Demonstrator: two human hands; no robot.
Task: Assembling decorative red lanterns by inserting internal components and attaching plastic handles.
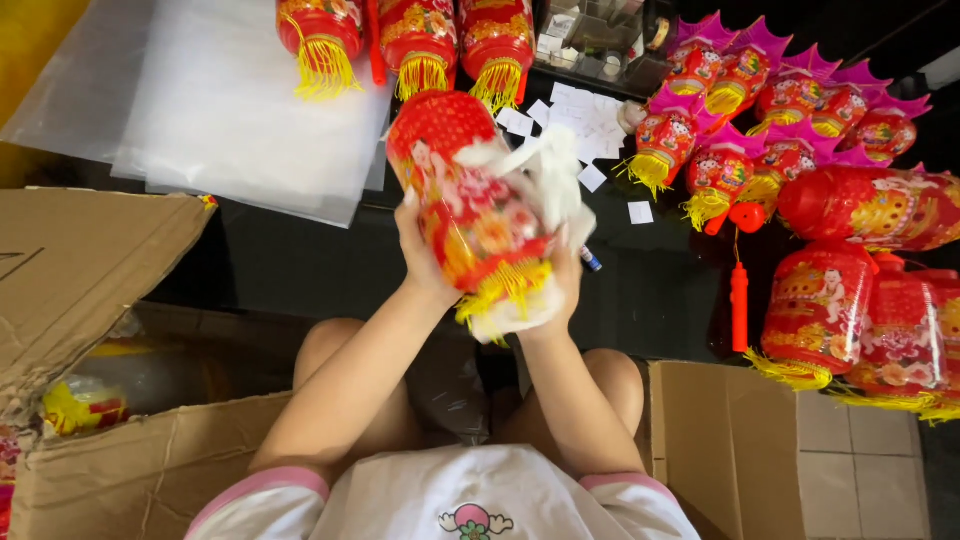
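I hold a red lantern (468, 200) with a flower print and a yellow fringe up in front of me, over a dark table (650, 290). My left hand (420, 255) grips its left side from below. My right hand (565, 285) holds the lower right side through a clear plastic bag (550, 180) that wraps loosely around the lantern. The fringe hangs down between my wrists. My knees show below, under the table's edge.
Three fringed red lanterns (420, 40) hang at the top. Many more lanterns (850, 270), some with pink petals, lie at the right. Clear plastic sheets (220, 100) cover the far left. White paper slips (590, 120) are scattered. Open cardboard boxes (90, 300) stand on both sides of me.
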